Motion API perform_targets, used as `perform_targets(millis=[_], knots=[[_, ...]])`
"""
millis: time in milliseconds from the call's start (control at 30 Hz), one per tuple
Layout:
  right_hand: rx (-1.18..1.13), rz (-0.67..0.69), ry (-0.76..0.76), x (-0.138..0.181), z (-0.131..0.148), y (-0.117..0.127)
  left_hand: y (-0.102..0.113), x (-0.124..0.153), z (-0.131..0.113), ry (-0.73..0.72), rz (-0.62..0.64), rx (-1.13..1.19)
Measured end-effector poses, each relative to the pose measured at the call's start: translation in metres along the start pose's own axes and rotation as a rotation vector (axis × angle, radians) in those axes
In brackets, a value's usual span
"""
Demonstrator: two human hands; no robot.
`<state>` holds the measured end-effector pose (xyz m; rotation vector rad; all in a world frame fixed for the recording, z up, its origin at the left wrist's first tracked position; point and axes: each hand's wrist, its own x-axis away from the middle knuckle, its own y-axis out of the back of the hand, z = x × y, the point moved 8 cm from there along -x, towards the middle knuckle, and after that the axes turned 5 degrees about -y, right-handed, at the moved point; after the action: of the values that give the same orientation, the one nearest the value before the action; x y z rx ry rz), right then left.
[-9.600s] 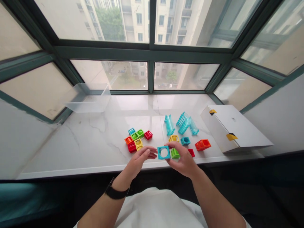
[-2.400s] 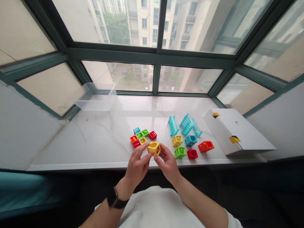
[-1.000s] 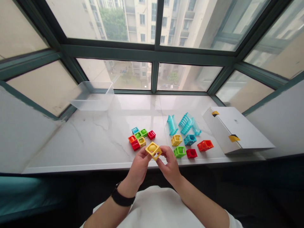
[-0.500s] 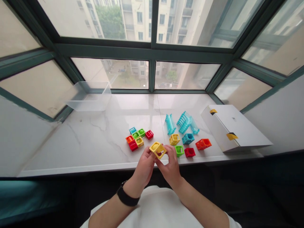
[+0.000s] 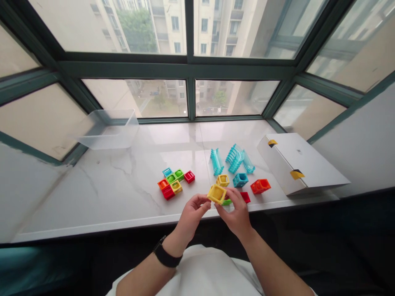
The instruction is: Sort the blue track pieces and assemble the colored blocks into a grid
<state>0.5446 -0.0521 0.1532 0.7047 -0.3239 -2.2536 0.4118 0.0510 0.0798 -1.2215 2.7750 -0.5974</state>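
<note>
Seemingly a home: marbled bay-window sill (image 5: 117, 193), apartment blocks (image 5: 171, 33) outside.

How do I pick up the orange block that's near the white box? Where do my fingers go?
Try coming from above and pinching the orange block across the middle of its near and far walls. It looks longer sideways, so that's probably the easier span. The red block sits close on its left and the white box stands to its right.

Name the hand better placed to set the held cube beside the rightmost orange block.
Right, probably: the right hand grips the yellow cube and is nearer that orange block than the left hand.
</note>
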Motion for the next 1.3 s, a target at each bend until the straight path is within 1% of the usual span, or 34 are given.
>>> perform_targets(millis=[100, 233, 367, 467, 633, 767, 900, 1100, 1300], knots=[[0.039, -0.034, -0.043, -0.009, -0.016, 0.023, 0.011, -0.014, 0.008, -0.114, -0.019, -0.164], [0.034, -0.063, -0.191, -0.016, -0.053, 0.051, 0.024, -0.038, 0.025, -0.224, -0.057, -0.371], [0.042, -0.104, -0.286, -0.017, -0.084, 0.069, 0.022, -0.065, 0.041, -0.284, -0.044, -0.475], [0.041, -0.116, -0.330, -0.017, -0.098, 0.074, 0.014, -0.084, 0.051, -0.296, -0.018, -0.468], [0.067, -0.061, -0.317, -0.028, -0.101, 0.073, 0.000, -0.103, 0.059, -0.302, 0.039, -0.446], [0.104, 0.004, -0.319, -0.045, -0.099, 0.067, -0.010, -0.106, 0.056, -0.330, 0.091, -0.501], [0.081, 0.082, -0.325, -0.059, -0.100, 0.054, -0.018, -0.109, 0.053, -0.347, 0.114, -0.504], [0.095, 0.172, -0.336, -0.069, -0.097, 0.036, -0.021, -0.113, 0.058, -0.333, 0.126, -0.504], [0.128, 0.241, -0.348, -0.073, -0.095, 0.027, -0.020, -0.114, 0.059, -0.327, 0.120, -0.488]])
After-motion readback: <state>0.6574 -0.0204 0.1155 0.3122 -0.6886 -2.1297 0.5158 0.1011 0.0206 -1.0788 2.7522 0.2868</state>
